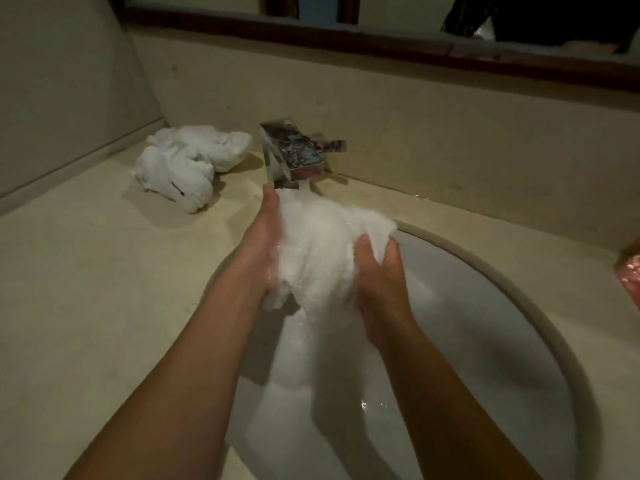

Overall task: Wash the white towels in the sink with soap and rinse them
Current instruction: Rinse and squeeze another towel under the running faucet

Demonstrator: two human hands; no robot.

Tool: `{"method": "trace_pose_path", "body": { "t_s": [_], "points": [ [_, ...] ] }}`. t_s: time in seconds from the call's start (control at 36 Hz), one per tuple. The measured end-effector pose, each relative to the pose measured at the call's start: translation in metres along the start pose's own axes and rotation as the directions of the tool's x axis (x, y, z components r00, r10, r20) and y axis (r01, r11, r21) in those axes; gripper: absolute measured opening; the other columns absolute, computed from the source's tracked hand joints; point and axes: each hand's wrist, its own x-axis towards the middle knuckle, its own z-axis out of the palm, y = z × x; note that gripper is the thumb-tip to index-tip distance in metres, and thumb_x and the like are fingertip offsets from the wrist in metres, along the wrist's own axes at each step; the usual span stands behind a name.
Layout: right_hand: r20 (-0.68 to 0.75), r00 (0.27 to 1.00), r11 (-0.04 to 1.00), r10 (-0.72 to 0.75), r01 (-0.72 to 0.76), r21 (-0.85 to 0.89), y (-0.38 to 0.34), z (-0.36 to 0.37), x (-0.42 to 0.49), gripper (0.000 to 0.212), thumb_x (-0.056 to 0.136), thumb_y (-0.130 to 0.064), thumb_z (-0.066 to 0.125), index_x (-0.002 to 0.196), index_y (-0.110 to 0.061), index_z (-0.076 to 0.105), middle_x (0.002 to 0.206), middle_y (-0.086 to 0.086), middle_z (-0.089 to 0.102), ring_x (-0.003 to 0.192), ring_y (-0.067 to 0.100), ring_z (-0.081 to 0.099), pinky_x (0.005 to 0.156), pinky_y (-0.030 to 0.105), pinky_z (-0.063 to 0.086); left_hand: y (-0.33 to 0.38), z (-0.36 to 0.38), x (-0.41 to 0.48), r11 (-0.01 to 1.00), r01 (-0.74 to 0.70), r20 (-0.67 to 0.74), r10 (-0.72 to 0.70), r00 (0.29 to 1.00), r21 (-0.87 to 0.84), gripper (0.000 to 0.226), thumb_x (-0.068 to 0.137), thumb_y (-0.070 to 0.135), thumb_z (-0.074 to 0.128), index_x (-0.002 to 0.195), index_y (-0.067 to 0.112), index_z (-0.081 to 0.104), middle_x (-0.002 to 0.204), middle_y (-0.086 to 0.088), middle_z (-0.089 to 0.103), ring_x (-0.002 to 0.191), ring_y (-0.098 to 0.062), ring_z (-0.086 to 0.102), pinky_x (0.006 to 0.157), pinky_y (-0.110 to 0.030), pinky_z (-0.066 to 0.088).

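A wet white towel (318, 251) hangs over the round white sink (485, 341), right under the chrome tap (294, 154), and water runs from the spout onto it. My left hand (263, 237) holds the towel's left side, with its fingers hidden behind the cloth. My right hand (381, 271) grips the towel's right edge, thumb on top. Another white towel (187, 161) lies crumpled on the beige counter at the back left. I see no soap.
The beige counter (104, 271) runs around the sink to a wall at the back and left. A dark-framed mirror (381, 39) hangs above. A pink object (632, 271) shows at the right edge. Water pools in the basin's bottom.
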Motion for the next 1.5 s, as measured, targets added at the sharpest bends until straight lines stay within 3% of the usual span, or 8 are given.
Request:
{"method": "trace_pose_path", "body": {
  "t_s": [0.17, 0.69, 0.83, 1.06, 1.14, 1.31, 1.42, 1.5],
  "points": [
    [-0.042, 0.996, 0.996, 0.084, -0.083, 0.038, -0.005, 0.005, 0.001, 0.043, 0.109, -0.046, 0.053, 0.151, -0.040, 0.045, 0.135, -0.005, 0.063, 0.117, 0.022, 0.065, 0.102, 0.055, 0.057, 0.003, 0.004, 0.004, 0.996, 0.078, 0.015, -0.077, 0.997, -0.046, 0.089, 0.099, 0.081, 0.030, 0.131, 0.010, 0.071, 0.118, -0.018, 0.078, 0.106, -0.033, 0.077, 0.091, -0.045, 0.059],
    [-0.049, 0.999, 0.998, -0.023, 0.020, -0.056, -0.005, -0.004, 0.008, 0.045, 0.108, -0.049, 0.051, 0.151, -0.036, 0.046, 0.139, -0.008, 0.063, 0.122, 0.021, 0.063, 0.111, 0.047, 0.052, 0.002, 0.016, 0.014, 0.995, 0.070, -0.093, -0.064, 0.994, 0.066, 0.086, 0.092, 0.088, 0.040, 0.120, 0.015, 0.077, 0.111, -0.015, 0.080, 0.103, -0.036, 0.076, 0.104, -0.049, 0.056],
    [-0.020, 0.998, 0.986, -0.062, 0.058, -0.157, 0.003, -0.005, 0.009, 0.054, 0.107, -0.052, 0.050, 0.156, -0.034, 0.037, 0.148, -0.003, 0.058, 0.130, 0.026, 0.059, 0.114, 0.053, 0.049, -0.015, 0.009, 0.052, 0.999, 0.003, -0.115, 0.002, 0.993, 0.041, 0.117, 0.041, 0.101, 0.052, 0.124, 0.022, 0.075, 0.106, -0.009, 0.081, 0.096, -0.036, 0.078, 0.097, -0.051, 0.060],
    [-0.099, 0.975, 0.804, -0.197, 0.103, -0.586, -0.023, 0.015, -0.027, 0.065, 0.108, -0.052, 0.045, 0.166, -0.032, 0.021, 0.168, 0.014, 0.020, 0.150, 0.039, 0.033, 0.123, 0.055, 0.032, -0.003, 0.008, -0.019, 0.992, -0.110, -0.158, 0.120, 0.980, 0.068, 0.081, 0.091, 0.079, 0.056, 0.136, 0.012, 0.060, 0.126, -0.007, 0.068, 0.113, -0.034, 0.068, 0.105, -0.050, 0.056],
    [0.018, 0.982, 0.898, -0.189, 0.180, -0.401, -0.027, 0.035, -0.037, 0.058, 0.109, -0.055, 0.041, 0.163, -0.036, 0.033, 0.167, 0.004, 0.035, 0.146, 0.031, 0.044, 0.121, 0.050, 0.039, -0.010, 0.007, -0.016, 0.989, -0.093, -0.129, 0.108, 0.986, 0.116, 0.085, 0.094, 0.078, 0.053, 0.143, 0.008, 0.058, 0.130, -0.013, 0.070, 0.116, -0.037, 0.069, 0.105, -0.050, 0.056],
    [0.145, 0.985, 0.995, -0.089, 0.093, -0.027, -0.011, 0.053, -0.027, 0.081, 0.079, -0.081, 0.068, 0.138, -0.025, 0.066, 0.126, 0.008, 0.076, 0.116, 0.029, 0.074, 0.109, 0.054, 0.053, -0.008, -0.010, -0.018, 0.981, -0.047, 0.116, 0.026, 0.993, 0.186, 0.074, 0.106, 0.072, 0.024, 0.101, 0.017, 0.073, 0.072, -0.009, 0.078, 0.080, -0.025, 0.074, 0.065, -0.032, 0.053],
    [0.201, 0.978, 0.982, 0.057, -0.091, 0.167, -0.002, 0.039, -0.012, 0.085, 0.071, -0.054, 0.092, 0.138, -0.010, 0.064, 0.122, 0.023, 0.075, 0.112, 0.041, 0.074, 0.102, 0.057, 0.057, -0.001, -0.036, -0.004, 0.986, -0.090, 0.191, 0.062, 0.980, 0.138, 0.079, 0.111, 0.063, 0.020, 0.111, 0.003, 0.070, 0.072, -0.010, 0.073, 0.051, -0.022, 0.065, 0.044, -0.024, 0.048],
    [0.197, 0.967, 0.951, 0.163, -0.207, 0.230, -0.005, 0.036, -0.009, 0.064, 0.078, -0.031, 0.079, 0.134, -0.002, 0.067, 0.118, 0.027, 0.074, 0.102, 0.041, 0.073, 0.097, 0.057, 0.057, 0.008, -0.042, 0.003, 0.993, -0.101, 0.220, 0.085, 0.972, 0.063, 0.073, 0.114, 0.056, 0.021, 0.119, -0.002, 0.065, 0.099, -0.018, 0.078, 0.073, -0.027, 0.069, 0.043, -0.026, 0.045]
  ]
}}
